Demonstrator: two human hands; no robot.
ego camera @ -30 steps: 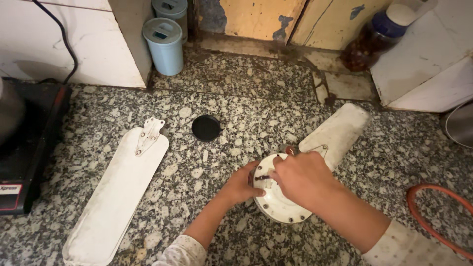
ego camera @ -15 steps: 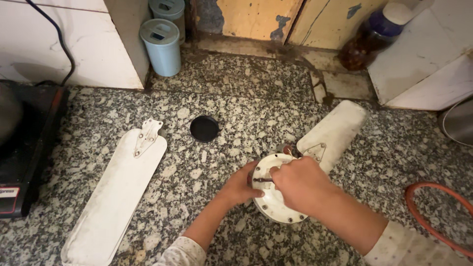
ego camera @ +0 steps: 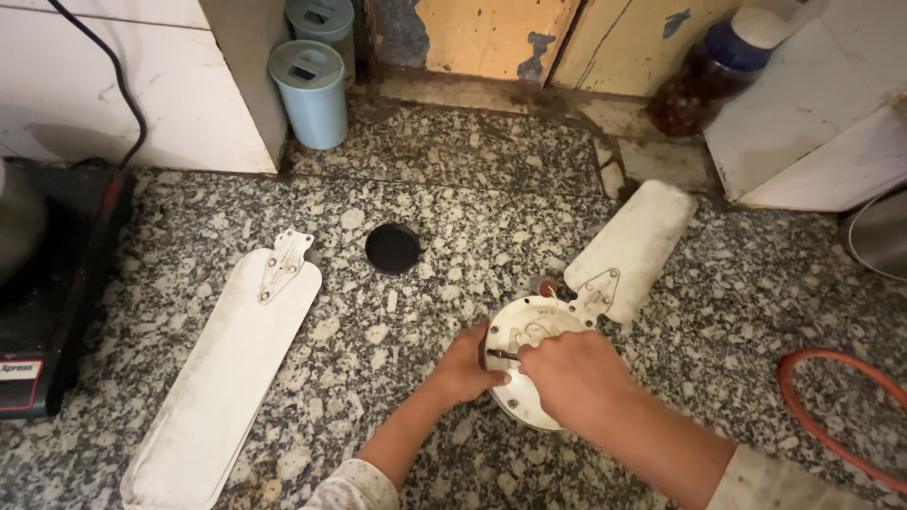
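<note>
on the speckled stone floor [ego camera: 453, 170], your left hand [ego camera: 470, 366] grips the round white fan hub [ego camera: 529, 326]. your right hand [ego camera: 572, 376] pinches a thin dark tool [ego camera: 502, 355] on it. one white blade [ego camera: 635, 244] is attached.

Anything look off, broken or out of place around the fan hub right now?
Yes. One fan blade lies detached on the granite floor, apart from the white fan hub, while another blade sits at it. The yellow door behind has badly chipped paint. Both hands are on the hub.
</note>
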